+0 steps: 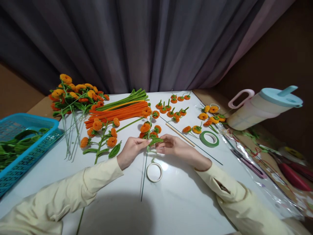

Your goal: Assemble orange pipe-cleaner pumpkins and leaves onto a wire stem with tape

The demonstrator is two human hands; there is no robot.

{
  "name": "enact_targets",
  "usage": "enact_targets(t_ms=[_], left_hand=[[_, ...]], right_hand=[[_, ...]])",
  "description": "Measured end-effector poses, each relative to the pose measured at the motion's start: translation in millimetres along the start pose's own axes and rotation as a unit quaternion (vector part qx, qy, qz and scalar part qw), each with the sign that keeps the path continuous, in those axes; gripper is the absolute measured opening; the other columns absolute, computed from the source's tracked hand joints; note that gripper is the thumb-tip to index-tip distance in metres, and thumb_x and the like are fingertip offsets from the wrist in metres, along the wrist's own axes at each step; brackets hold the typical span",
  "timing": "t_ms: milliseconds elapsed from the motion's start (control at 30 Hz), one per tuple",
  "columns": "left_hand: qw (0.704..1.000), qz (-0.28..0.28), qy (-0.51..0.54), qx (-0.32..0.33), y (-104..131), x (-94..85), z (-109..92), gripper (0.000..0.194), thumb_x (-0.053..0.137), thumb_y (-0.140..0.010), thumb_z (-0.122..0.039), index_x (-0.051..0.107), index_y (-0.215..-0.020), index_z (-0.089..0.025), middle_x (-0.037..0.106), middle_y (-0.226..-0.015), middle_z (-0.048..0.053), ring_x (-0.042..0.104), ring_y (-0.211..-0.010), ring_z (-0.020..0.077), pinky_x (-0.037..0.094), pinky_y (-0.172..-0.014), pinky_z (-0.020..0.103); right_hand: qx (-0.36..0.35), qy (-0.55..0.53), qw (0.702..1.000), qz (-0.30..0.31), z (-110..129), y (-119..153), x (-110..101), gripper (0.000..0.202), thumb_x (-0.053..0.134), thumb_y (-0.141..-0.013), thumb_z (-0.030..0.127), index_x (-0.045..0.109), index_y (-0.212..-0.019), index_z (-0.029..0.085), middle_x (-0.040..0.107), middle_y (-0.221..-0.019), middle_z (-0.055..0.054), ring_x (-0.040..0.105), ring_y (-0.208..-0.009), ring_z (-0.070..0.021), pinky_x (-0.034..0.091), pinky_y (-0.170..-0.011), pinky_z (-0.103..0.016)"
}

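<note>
My left hand (130, 150) is closed on the stem of an orange pipe-cleaner flower spray (146, 127), held above the middle of the white table. My right hand (174, 148) pinches a green fuzzy leaf (156, 141) against that stem. A thin dark green wire (144, 178) runs down from the spray. Just below my hands lies a tape roll (147, 173) with a pale ring, and a strip of green tape seems to rise from it toward the stem. To the left lies a second spray (100, 147) with orange blooms and green leaves.
A blue basket (49, 130) of green leaves stands left, with a flower bunch (73, 94) behind it. Orange pipe cleaners (119, 112) and green ones (129, 99) lie at the back. Rightward are loose blooms (176, 114), a green tape roll (202, 138), scissors (251, 164) and a tumbler (256, 109).
</note>
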State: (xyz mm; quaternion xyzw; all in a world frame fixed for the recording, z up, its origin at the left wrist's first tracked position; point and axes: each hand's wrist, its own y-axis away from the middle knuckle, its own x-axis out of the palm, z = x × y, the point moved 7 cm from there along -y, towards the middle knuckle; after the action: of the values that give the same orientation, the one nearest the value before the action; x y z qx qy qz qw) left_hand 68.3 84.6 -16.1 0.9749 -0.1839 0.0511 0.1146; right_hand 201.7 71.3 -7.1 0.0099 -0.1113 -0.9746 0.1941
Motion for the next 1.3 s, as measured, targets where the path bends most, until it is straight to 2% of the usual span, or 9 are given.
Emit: enact_targets(t_ms=[67, 167, 333, 500, 700, 833, 967, 1100, 1300], left_hand=[[1.000, -0.014, -0.020, 0.017, 3, -0.1, -4, 0.031, 0.070, -0.068, -0.039, 0.075, -0.081, -0.012, 0.072, -0.073, 0.007, 0.061, -0.073, 0.0188, 0.044, -0.074, 0.028], [0.995, -0.039, -0.067, 0.056, 10, 0.5, -12, 0.031, 0.068, -0.070, -0.039, 0.075, -0.082, -0.012, 0.073, -0.075, 0.008, 0.062, -0.077, 0.0219, 0.045, -0.076, 0.031], [0.974, -0.072, -0.144, 0.161, 21, 2.8, -30, 0.023, 0.064, -0.074, -0.034, 0.075, -0.081, -0.015, 0.069, -0.093, 0.010, 0.059, -0.083, 0.0206, 0.045, -0.079, 0.030], [0.964, -0.080, -0.154, 0.201, 24, 3.7, -37, 0.018, 0.065, -0.074, -0.030, 0.076, -0.078, -0.016, 0.062, -0.090, 0.008, 0.055, -0.085, 0.0191, 0.043, -0.081, 0.029], [0.962, -0.086, -0.158, 0.205, 26, 4.7, -38, 0.014, 0.064, -0.075, -0.027, 0.074, -0.074, -0.017, 0.061, -0.091, 0.006, 0.054, -0.086, 0.0186, 0.043, -0.079, 0.027], [0.966, -0.100, -0.151, 0.186, 25, 2.8, -36, 0.015, 0.064, -0.074, -0.027, 0.072, -0.068, -0.016, 0.064, -0.079, 0.005, 0.054, -0.086, 0.0196, 0.042, -0.079, 0.027], [0.983, -0.103, -0.097, 0.120, 22, 0.2, -25, 0.019, 0.067, -0.072, -0.031, 0.071, -0.068, -0.013, 0.067, -0.070, 0.004, 0.058, -0.079, 0.0193, 0.044, -0.075, 0.028], [0.996, -0.062, -0.018, 0.062, 20, 4.2, -15, 0.023, 0.068, -0.071, -0.034, 0.068, -0.066, -0.012, 0.068, -0.068, 0.003, 0.059, -0.067, 0.0161, 0.045, -0.067, 0.026], [0.996, -0.053, -0.024, 0.065, 17, 3.8, -16, 0.024, 0.069, -0.070, -0.034, 0.068, -0.074, -0.011, 0.070, -0.079, 0.006, 0.061, -0.075, 0.0179, 0.045, -0.072, 0.027]], right_hand=[[0.023, -0.091, 0.994, 0.049, -2, 0, 8, 0.031, 0.073, -0.066, 0.017, 0.057, -0.092, 0.014, 0.065, -0.086, -0.004, 0.061, -0.080, -0.0142, 0.046, -0.076, -0.028], [0.007, -0.138, 0.988, 0.073, 2, 1, 22, 0.030, 0.076, -0.064, 0.019, 0.062, -0.090, 0.013, 0.064, -0.080, -0.001, 0.059, -0.072, -0.0114, 0.046, -0.071, -0.026], [-0.030, -0.155, 0.987, 0.026, 7, 2, 36, 0.023, 0.078, -0.061, 0.025, 0.063, -0.075, 0.012, 0.059, -0.067, 0.002, 0.050, -0.059, -0.0088, 0.041, -0.059, -0.024], [-0.022, -0.146, 0.989, -0.014, 5, 6, 34, 0.022, 0.078, -0.062, 0.028, 0.064, -0.067, 0.011, 0.050, -0.054, 0.005, 0.037, -0.050, -0.0060, 0.029, -0.049, -0.022], [0.008, -0.183, 0.982, -0.050, 0, 10, 34, 0.022, 0.081, -0.056, 0.025, 0.069, -0.069, 0.012, 0.059, -0.064, 0.001, 0.047, -0.059, -0.0090, 0.036, -0.058, -0.024], [0.018, -0.208, 0.975, -0.077, -5, 13, 36, 0.019, 0.080, -0.058, 0.025, 0.070, -0.066, 0.012, 0.062, -0.064, -0.001, 0.051, -0.060, -0.0108, 0.038, -0.061, -0.026], [-0.005, -0.186, 0.978, -0.090, -4, 15, 35, 0.020, 0.077, -0.062, 0.028, 0.067, -0.057, 0.011, 0.057, -0.054, 0.000, 0.047, -0.055, -0.0099, 0.036, -0.057, -0.025], [-0.028, -0.158, 0.984, -0.075, -1, 14, 33, 0.021, 0.075, -0.065, 0.029, 0.067, -0.057, 0.012, 0.054, -0.052, 0.001, 0.045, -0.053, -0.0095, 0.035, -0.055, -0.025], [-0.076, -0.078, 0.991, -0.077, 8, 14, 29, 0.028, 0.072, -0.067, 0.038, 0.065, -0.055, 0.014, 0.054, -0.055, 0.001, 0.046, -0.052, -0.0108, 0.038, -0.053, -0.026]])
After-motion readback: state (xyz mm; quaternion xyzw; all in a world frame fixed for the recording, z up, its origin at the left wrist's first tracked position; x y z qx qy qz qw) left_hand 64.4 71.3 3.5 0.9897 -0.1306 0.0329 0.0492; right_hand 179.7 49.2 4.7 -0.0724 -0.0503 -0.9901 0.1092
